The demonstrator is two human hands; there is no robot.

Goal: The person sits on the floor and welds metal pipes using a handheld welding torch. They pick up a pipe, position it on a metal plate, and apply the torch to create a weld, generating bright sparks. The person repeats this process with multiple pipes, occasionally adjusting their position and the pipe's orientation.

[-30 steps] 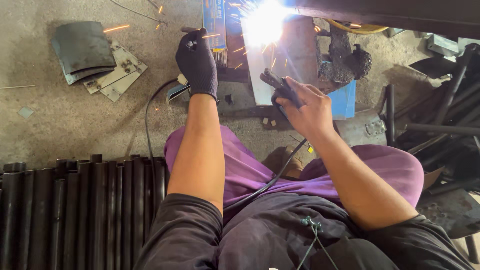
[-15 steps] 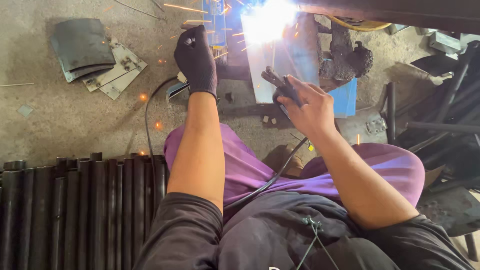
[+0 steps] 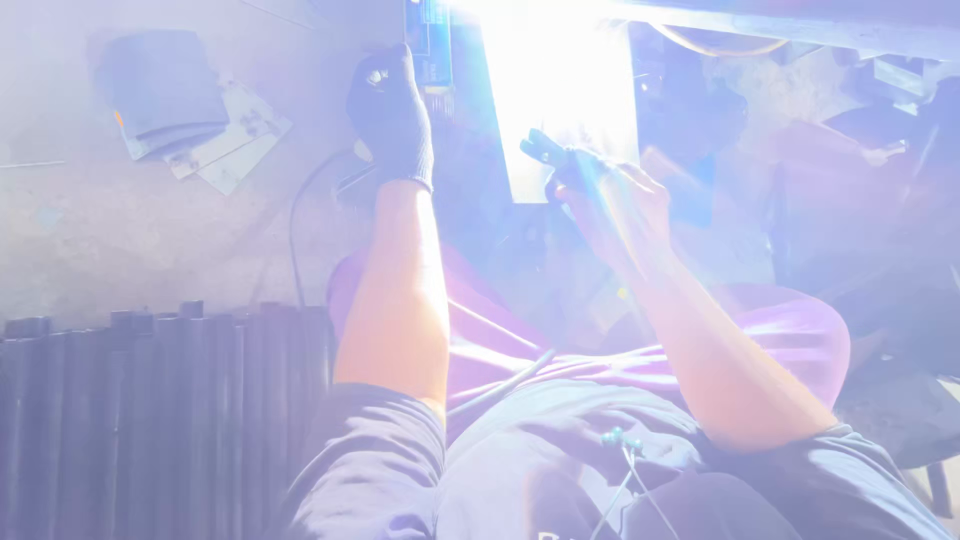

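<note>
1. A fierce white welding glare (image 3: 560, 70) is washing out the top middle of the view and is tinting everything else blue-violet.
2. The right hand (image 3: 605, 200), bare, is reaching toward the glare; its fingers are wrapping closed around the dark electrode holder (image 3: 545, 152), whose tip is pointing up and left into the light.
3. A thin cable (image 3: 500, 385) is running across the purple lap below the two forearms.
4. The left hand (image 3: 392, 115), wearing a dark glove, is resting just left of the glare, against a blue upright piece (image 3: 432, 40). Its fingers are looking curled, but whether they are gripping anything I cannot tell.
5. A pale metal plate (image 3: 570, 150) is standing directly under the glare, between the two hands, with the holder in front of it.
6. On the concrete floor (image 3: 120, 240) at upper left, a folded dark sheet (image 3: 160, 90) is lying on top of flat metal offcuts (image 3: 235, 150).
7. A row of dark tubes (image 3: 150, 400) is lying side by side at lower left, just beside the left elbow.
</note>
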